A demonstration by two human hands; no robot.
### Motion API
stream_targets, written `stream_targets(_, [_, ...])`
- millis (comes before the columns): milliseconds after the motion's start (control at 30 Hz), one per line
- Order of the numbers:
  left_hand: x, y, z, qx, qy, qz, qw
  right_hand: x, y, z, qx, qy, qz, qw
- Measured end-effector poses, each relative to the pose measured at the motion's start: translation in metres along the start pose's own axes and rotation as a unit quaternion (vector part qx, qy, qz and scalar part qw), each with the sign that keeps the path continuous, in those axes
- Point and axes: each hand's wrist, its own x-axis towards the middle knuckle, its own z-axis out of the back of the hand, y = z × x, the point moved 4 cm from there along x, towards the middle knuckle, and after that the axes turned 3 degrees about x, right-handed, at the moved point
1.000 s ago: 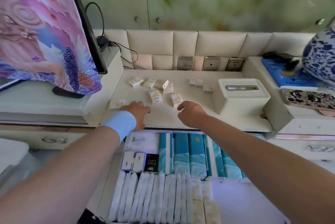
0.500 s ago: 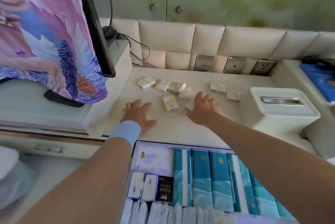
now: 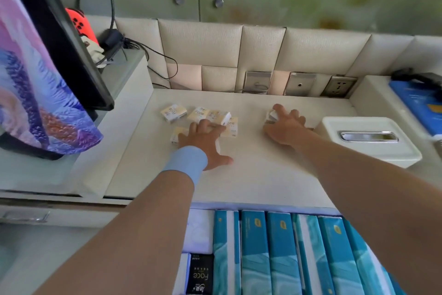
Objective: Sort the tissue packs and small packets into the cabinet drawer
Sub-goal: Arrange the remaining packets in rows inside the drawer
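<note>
While both hands spread flat — left (image 3: pixel 205 141) and right (image 3: pixel 284 127) gripping nothing yet — the packets (image 3: pixel 173 113) look light, soft; pinch their short edges.

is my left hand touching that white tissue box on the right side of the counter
Apart. The head view shows the left hand resting on the small packets at the counter's left, with bare counter and the right hand between it and the white tissue box.
</note>
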Motion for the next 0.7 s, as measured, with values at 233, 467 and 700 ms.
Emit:
stream_targets(233, [-0.006,-0.010,-0.014,0.042,-0.011,-0.056,0.997,-0.039,0.031,-0.022,-0.027,-0.044,0.123,0.991])
stream_targets(467, [-0.036,0.009,-0.018,0.049,-0.026,0.038,0.998,-0.076,0.031,-0.038,-0.022,-0.090,0.199,0.975])
stream_targets(700, [-0.057,-0.012,-0.028,-0.038,-0.012,0.014,0.999,-0.133,-0.002,-0.040,0.011,-0.058,0.218,0.974])
